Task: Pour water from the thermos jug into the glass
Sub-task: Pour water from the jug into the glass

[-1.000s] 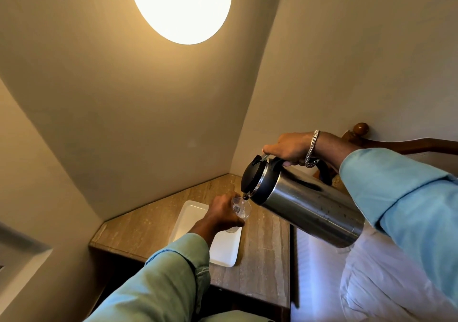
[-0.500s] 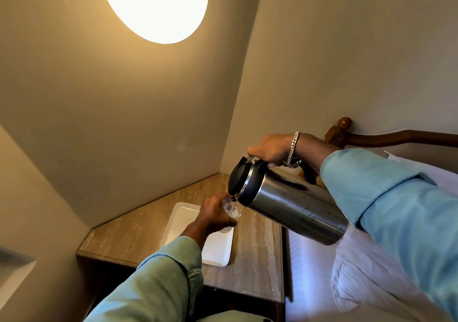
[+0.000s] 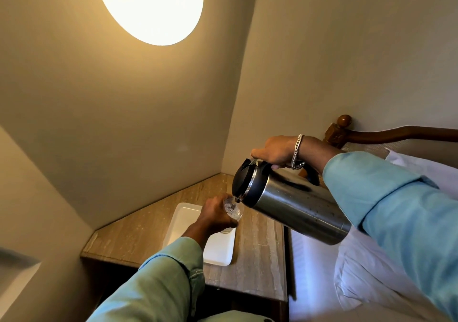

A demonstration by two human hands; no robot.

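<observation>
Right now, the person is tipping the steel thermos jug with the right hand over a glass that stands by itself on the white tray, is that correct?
Not quite: the glass is not standing alone. The head view shows the left hand wrapped around it, over the white tray. The rest holds: the right hand tips the steel thermos jug, spout at the glass rim.

A stone-topped bedside table [image 3: 257, 252] occupies the lower centre of the frame, fitted into the wall corner, with a white rectangular tray [image 3: 218, 252] lying flat on it, near its right edge and beside the bed [image 3: 347, 284].
</observation>
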